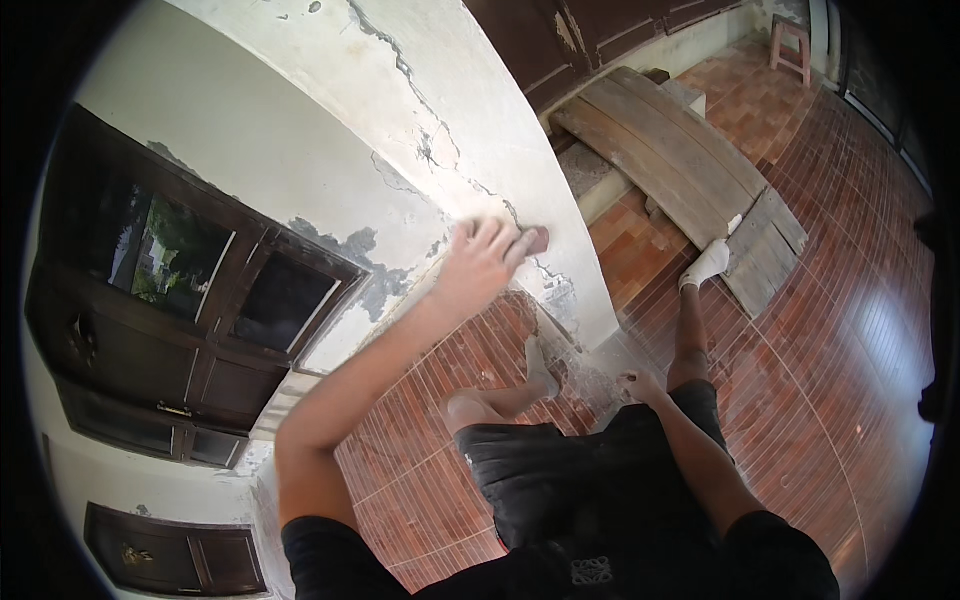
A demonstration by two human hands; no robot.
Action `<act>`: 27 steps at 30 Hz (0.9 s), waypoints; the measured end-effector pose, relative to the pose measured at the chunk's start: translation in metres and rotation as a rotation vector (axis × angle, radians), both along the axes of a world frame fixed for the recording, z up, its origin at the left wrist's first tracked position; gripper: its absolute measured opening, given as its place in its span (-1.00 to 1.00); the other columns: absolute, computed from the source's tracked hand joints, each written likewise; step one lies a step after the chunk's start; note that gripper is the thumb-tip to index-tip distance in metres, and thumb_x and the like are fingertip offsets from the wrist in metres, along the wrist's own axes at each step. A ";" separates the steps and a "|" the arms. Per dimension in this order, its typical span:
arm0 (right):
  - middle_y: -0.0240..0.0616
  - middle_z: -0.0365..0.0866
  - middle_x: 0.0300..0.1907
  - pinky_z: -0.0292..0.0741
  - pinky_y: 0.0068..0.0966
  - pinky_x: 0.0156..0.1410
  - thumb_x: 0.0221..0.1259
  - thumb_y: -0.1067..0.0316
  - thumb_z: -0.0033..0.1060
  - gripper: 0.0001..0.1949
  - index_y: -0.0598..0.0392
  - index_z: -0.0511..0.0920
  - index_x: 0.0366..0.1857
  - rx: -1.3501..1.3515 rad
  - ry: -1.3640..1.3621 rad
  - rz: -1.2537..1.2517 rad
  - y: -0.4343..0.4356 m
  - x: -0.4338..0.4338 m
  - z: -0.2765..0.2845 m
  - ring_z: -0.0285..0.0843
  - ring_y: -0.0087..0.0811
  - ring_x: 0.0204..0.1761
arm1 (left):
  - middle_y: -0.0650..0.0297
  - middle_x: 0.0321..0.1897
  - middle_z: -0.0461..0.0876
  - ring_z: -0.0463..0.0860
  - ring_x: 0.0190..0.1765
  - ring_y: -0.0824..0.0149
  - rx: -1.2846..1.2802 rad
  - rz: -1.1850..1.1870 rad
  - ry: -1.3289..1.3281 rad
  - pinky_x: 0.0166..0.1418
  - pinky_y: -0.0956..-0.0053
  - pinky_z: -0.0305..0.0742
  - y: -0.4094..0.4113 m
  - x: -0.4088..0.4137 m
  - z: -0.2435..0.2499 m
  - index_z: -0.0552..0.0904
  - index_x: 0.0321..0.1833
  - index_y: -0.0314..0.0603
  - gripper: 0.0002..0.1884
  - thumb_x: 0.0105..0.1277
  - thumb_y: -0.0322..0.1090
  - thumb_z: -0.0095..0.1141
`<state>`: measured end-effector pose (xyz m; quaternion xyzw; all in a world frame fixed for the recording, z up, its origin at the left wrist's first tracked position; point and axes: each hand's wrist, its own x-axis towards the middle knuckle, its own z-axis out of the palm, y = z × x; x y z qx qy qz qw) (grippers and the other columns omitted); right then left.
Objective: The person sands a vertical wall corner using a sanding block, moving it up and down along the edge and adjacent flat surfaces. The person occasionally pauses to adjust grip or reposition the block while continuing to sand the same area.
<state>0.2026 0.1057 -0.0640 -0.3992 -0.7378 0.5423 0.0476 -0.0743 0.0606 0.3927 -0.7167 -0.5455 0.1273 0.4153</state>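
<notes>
My left hand [487,259] is raised to the cracked white plaster wall [480,161], slightly blurred. Its fingers are closed around a small reddish block [538,240], whose end shows past the fingertips, close against the wall by a long crack. Which kind of block it is, I cannot tell. Low in front of my body, my right hand [640,386] is near the wall's foot and my black shorts, with its fingers curled. Whether something is in it cannot be seen.
Wooden boards [675,150] lean over a step at the upper right, with my white-socked foot [709,264] against them. Dark wooden shutters [180,300] are on the left. Dust and debris [592,379] lie on the red tiled floor [810,360]. A pink stool [791,49] stands far off.
</notes>
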 end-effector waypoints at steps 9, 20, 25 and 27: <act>-0.02 0.78 -0.18 0.60 -0.33 0.03 0.25 0.10 0.28 -0.67 0.04 0.75 -0.03 -0.086 -0.032 -0.008 -0.001 -0.013 0.003 0.77 -0.16 -0.10 | 0.24 -0.35 0.65 0.63 -0.17 0.20 1.079 -0.286 -0.155 0.07 0.21 0.43 0.018 -0.026 0.282 0.78 0.08 0.05 -0.58 0.24 0.05 0.42; -0.02 0.79 -0.18 0.60 -0.28 -0.02 0.21 0.12 0.27 -0.69 0.01 0.77 -0.06 -0.079 -0.030 -0.070 0.002 0.005 0.000 0.77 -0.12 -0.16 | 0.37 -0.22 0.48 0.48 -0.08 0.37 -0.026 -0.168 -0.154 0.04 0.18 0.28 0.036 0.005 -0.027 0.54 0.36 0.25 -0.41 0.23 -0.42 0.19; -0.05 0.79 -0.19 0.60 -0.28 -0.04 0.22 0.11 0.27 -0.70 -0.07 0.78 -0.04 -0.125 -0.040 -0.042 0.001 -0.001 -0.017 0.77 -0.17 -0.18 | 0.28 -0.09 0.63 0.60 0.03 0.22 0.513 0.079 0.017 -0.04 0.04 0.43 0.058 0.000 0.183 0.57 0.29 0.27 -0.52 0.30 -0.38 0.15; -0.05 0.79 -0.21 0.60 -0.28 -0.06 0.22 0.14 0.25 -0.71 -0.07 0.78 -0.05 -0.133 -0.102 -0.063 0.000 -0.008 -0.024 0.77 -0.19 -0.21 | 0.19 -0.22 0.66 0.61 0.00 0.11 0.600 -0.408 -0.316 -0.06 0.14 0.49 0.057 -0.002 0.273 0.72 0.16 0.27 -0.71 0.39 -0.14 0.21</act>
